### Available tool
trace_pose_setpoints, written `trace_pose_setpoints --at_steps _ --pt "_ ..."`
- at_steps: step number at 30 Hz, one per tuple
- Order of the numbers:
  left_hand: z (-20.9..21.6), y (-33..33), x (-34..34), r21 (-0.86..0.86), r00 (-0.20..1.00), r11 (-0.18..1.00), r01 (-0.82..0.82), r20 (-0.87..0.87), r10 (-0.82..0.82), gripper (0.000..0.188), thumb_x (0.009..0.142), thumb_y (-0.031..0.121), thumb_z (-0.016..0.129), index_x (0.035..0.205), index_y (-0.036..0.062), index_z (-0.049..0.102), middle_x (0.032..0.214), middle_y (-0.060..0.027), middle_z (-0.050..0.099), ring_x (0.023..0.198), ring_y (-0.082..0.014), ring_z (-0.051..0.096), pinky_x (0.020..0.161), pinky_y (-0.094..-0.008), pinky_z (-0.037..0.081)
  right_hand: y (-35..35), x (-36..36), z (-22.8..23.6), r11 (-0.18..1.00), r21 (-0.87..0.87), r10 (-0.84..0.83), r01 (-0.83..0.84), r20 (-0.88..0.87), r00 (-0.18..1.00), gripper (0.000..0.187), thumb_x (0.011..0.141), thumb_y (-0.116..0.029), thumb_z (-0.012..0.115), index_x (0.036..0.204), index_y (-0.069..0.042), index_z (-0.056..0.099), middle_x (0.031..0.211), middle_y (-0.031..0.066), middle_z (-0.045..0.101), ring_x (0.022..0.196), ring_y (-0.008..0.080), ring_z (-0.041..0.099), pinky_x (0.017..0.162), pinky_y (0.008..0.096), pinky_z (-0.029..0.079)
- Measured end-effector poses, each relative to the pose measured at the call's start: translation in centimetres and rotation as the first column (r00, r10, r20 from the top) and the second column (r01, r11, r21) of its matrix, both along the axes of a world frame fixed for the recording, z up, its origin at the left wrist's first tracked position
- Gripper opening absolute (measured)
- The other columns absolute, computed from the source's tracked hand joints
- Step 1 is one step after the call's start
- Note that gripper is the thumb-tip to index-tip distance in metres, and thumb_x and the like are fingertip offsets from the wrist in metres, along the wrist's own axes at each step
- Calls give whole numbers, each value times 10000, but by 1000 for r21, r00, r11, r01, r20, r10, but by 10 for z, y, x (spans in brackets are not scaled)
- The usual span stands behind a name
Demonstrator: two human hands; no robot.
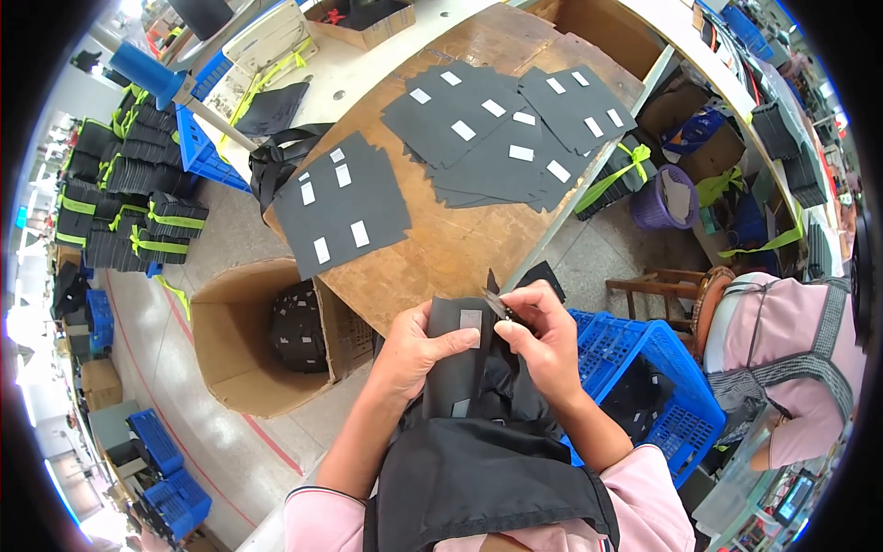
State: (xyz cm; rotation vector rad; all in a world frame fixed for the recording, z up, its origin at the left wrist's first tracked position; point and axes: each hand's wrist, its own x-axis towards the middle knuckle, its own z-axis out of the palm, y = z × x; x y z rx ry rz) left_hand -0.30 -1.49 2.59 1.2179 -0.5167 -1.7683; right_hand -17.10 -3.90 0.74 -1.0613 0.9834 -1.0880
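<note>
Black panel [451, 368]: long axis ran near-to-far, far end just past left grip
Left hand [418, 348]: pinched panel
Right hand [544, 342]: gripped metal snips [498, 305] alongside

Most fingers of the left hand [414, 357] were hidden behind the dark panel [451, 375], and the right hand [547, 340] covered the grip of the small metal tool [495, 302]. At right, the view's rim cut off 1 co-worker [773, 322]. On the table [432, 253], upper sheets [441, 115] hid much of those beneath.
</note>
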Motion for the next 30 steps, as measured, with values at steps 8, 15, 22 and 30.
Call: trace_pose_setpoints --at_steps 8,15,22,30 --pt "1 -2 2 5 1000 1000 22 16 -22 330 718 74 750 990 -18 587 895 -72 637 783 -126 602 743 -262 490 1 -16 14 814 -525 -186 -250 -642 744 261 665 -57 723 898 -64 607 792 83 550 628 251 564 562 319 456" --pt "0 -2 1 -4 1000 1000 15 20 -15 314 711 65 753 970 -19 595 888 -69 639 782 -122 602 743 -260 491 -4 -15 21 723 -604 -232 -336 -670 705 264 631 -13 724 871 -45 619 751 84 573 626 247 562 571 312 455" --pt "2 -2 2 7 999 1000 24 47 -24 301 711 61 751 958 -18 598 875 -66 640 772 -119 604 729 -256 493 1 -25 13 739 -622 -261 -259 -618 742 284 612 -21 740 871 -42 627 747 79 570 615 237 555 541 307 438" --pt "3 0 -1 -13 993 999 46 111 -44 313 716 78 753 971 -13 598 881 -55 635 777 -107 593 730 -246 485 3 -18 18 727 -608 -257 -320 -672 694 257 638 -31 733 868 -30 619 753 110 569 628 261 563 558 319 464"
